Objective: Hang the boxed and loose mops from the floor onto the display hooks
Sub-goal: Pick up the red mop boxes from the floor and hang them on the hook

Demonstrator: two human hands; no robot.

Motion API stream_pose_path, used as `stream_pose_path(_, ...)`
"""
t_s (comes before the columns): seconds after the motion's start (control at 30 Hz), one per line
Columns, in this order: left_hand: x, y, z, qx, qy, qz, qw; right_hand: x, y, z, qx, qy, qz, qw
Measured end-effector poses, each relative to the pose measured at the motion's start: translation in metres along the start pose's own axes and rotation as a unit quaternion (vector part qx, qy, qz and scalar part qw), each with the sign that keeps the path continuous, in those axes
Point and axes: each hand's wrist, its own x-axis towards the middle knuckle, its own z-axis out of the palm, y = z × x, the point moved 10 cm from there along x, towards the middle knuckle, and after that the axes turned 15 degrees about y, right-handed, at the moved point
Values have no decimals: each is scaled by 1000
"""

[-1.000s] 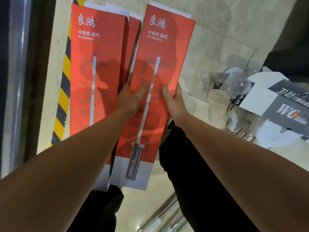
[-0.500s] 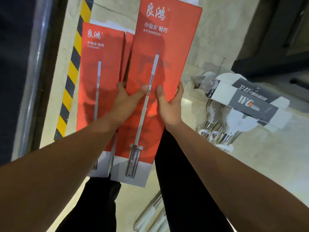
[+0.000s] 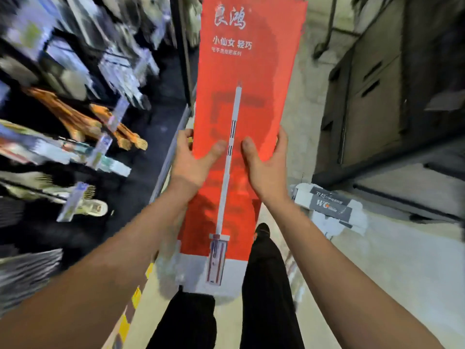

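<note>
Hands, left hand (image 3: 191,159) and right hand (image 3: 266,162), grip upright red mop box (image 3: 247,71).

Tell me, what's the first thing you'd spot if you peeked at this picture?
The tall red mop box fills the middle, held upright with a long mop drawn on its front. The left hand grips its left edge and the right hand grips its right edge. To the left, blurry shelves hold hanging goods, and a white and grey WC box lies on the floor at the right.
</note>
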Motion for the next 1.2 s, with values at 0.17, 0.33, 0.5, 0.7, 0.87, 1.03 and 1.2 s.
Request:
stream_pose_path(0.17, -42, 129, -87, -45, 13, 90, 995, -55, -149, -11, 53, 8, -62, 997)
stream_pose_path(0.33, -91, 223, -142, -65, 12, 157, 985, -99, -251, -37, 88, 11, -100, 991)
stream_pose_path(0.5, -133, 281, -184, -69, 50, 205, 975, -133, -315, -54, 111, -6, -134, 985)
stream_pose_path(0.7, -192, 300, -251, -75, 132, 228, 962, -190, -357, -49, 149, -96, -159, 971)
stream_pose_path(0.87, -265, 286, -325, -59, 245, 214, 944, -262, -372, -35, 177, -195, -186, 947)
stream_pose_path(1.03, -356, 259, -408, -62, 386, 191, 900, -363, -375, -14, 203, -316, -197, 905)
stream_pose_path(1.2, -466, 239, -492, -65, 486, 185, 852, -493, -392, -17, 225, -453, -186, 842)
